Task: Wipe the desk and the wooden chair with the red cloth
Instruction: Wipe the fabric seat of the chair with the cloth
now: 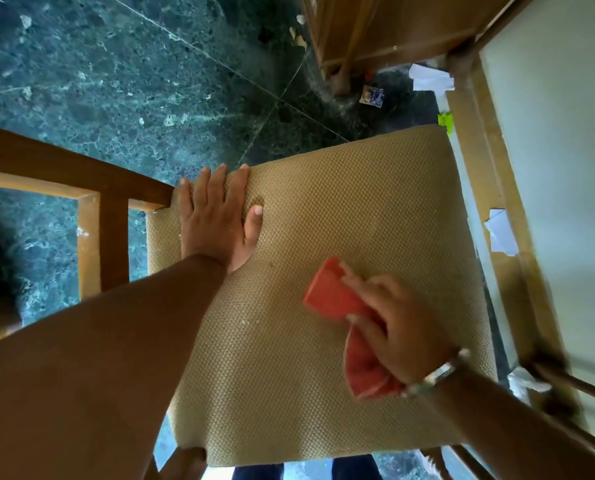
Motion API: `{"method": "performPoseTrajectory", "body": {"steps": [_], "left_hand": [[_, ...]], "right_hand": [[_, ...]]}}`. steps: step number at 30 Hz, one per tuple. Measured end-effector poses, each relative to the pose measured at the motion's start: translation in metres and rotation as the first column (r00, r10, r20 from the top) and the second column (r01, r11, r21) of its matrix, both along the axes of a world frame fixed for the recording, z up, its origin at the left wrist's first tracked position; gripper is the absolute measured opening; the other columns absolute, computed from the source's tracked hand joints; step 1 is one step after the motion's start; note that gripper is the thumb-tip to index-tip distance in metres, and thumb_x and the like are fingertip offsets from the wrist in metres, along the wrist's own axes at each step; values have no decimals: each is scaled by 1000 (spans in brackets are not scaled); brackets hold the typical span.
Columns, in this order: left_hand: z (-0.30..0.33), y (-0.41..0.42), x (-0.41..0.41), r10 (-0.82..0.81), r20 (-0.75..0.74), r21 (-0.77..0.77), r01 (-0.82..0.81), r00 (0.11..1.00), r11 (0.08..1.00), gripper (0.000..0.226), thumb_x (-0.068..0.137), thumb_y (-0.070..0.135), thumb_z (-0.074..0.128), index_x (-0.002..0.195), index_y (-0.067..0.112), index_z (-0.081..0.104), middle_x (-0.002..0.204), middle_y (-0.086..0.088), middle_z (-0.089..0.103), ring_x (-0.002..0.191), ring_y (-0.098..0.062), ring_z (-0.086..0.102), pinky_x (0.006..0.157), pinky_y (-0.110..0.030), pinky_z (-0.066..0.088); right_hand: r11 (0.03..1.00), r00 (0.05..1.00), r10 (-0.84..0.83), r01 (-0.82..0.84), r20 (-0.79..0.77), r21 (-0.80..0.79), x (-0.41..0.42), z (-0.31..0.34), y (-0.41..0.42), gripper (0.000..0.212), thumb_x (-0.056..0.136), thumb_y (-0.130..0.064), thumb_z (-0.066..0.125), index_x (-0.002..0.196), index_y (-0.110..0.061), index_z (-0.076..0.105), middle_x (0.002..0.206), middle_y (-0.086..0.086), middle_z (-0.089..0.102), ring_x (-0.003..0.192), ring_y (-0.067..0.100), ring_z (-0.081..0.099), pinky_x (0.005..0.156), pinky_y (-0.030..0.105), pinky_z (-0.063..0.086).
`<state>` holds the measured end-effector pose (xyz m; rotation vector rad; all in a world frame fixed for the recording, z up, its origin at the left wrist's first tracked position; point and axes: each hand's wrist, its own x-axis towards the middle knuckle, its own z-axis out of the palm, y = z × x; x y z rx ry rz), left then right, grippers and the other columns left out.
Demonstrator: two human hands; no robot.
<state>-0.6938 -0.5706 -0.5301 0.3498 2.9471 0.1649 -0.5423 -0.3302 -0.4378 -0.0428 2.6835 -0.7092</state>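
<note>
I look straight down on the wooden chair, whose tan woven seat cushion [341, 216] fills the middle of the head view; its wooden backrest frame [91, 202] runs off to the left. My left hand [216, 220] lies flat and open on the cushion's far-left edge, fingers spread over the rim. My right hand [396, 327] grips the folded red cloth [334, 296] and presses it on the cushion's right half. A metal bangle sits on my right wrist. The desk [559, 161], with a pale top and a wooden frame, runs along the right edge.
Dark green marble floor [116, 81] lies beyond the chair. Another wooden furniture piece [375, 32] stands at the top right. Paper scraps [431, 77], a small wrapper [372, 96] and a lime-green bit [445, 121] litter the floor near the desk.
</note>
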Motion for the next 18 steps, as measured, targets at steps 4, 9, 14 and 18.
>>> {"method": "performPoseTrajectory", "body": {"steps": [4, 9, 14, 18], "left_hand": [[-4, 0, 0, 0, -20, 8, 0, 1000, 1000, 65, 98, 53, 23, 153, 19, 27, 152, -18, 38, 144, -40, 29, 118, -59, 9], [-2, 0, 0, -4, -16, -7, 4, 1000, 1000, 65, 98, 53, 22, 153, 19, 27, 152, -18, 38, 144, -40, 29, 118, -58, 8], [1, 1, 0, 1, -12, 1, -1, 1000, 1000, 65, 98, 52, 22, 153, 18, 28, 151, -19, 39, 143, -40, 30, 118, -59, 11], [-3, 1, 1, 5, -28, -3, -5, 1000, 1000, 64, 98, 53, 22, 153, 19, 28, 150, -18, 40, 143, -40, 30, 118, -59, 10]], "right_hand": [[771, 845, -484, 535, -229, 345, -91, -14, 87, 46, 91, -28, 58, 135, -21, 49, 107, 23, 57, 91, 42, 59, 69, 39, 47], [942, 997, 77, -80, 22, 327, -21, -19, -9, 57, 81, -27, 63, 135, -22, 44, 99, 7, 59, 84, 28, 62, 65, 40, 55], [994, 977, 100, -91, 189, -56, 40, 0, 10, 49, 88, -35, 59, 134, -42, 44, 108, -7, 57, 89, 16, 57, 77, 30, 50], [866, 916, -371, 400, -151, 300, -30, -20, 70, 56, 87, -24, 63, 140, -29, 45, 106, 14, 60, 88, 34, 58, 67, 30, 36]]}}
